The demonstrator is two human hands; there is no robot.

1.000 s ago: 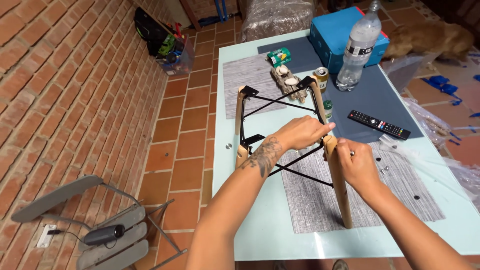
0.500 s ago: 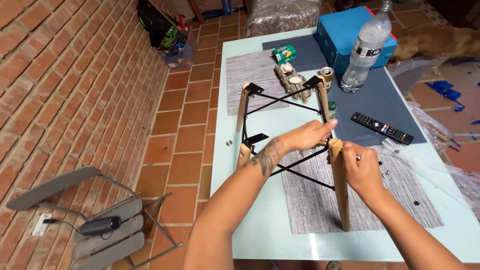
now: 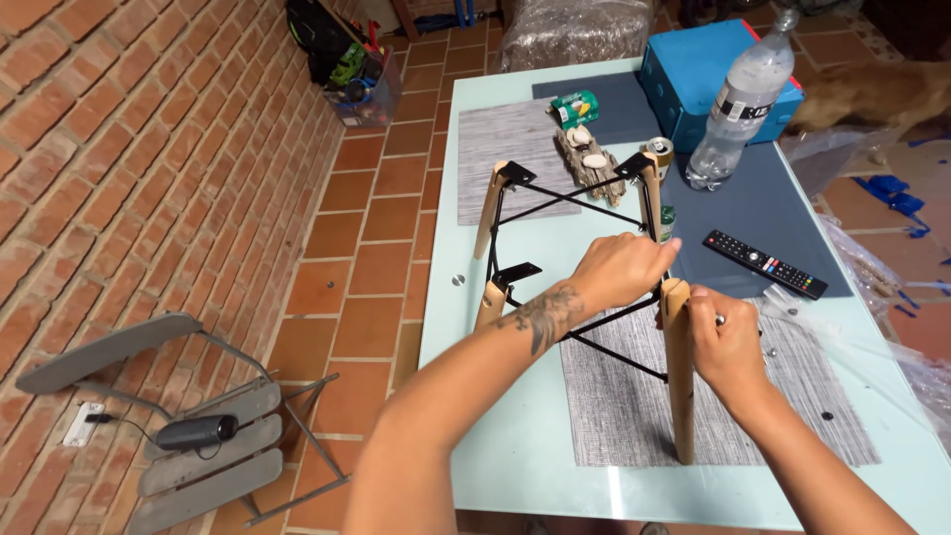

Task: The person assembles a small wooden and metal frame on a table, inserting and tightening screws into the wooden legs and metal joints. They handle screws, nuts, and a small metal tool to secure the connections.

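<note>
Fingers (image 3: 659, 260) of the left hand (image 3: 622, 269) wrapping over the top of the wooden leg (image 3: 680, 381); right hand (image 3: 728, 342) pinching it from 3 o'clock. Standing upside down on the glass table (image 3: 515, 446), chair base (image 3: 580, 248), at 7 o'clock from the remote (image 3: 765, 265).

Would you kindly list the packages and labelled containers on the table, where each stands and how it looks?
Blue box: far right, rectangular.
Plastic bottle: against that box, clear, dark label band.
Green can: far centre, on its side.
Drink can: by the stool frame, upright, pale top.
</note>
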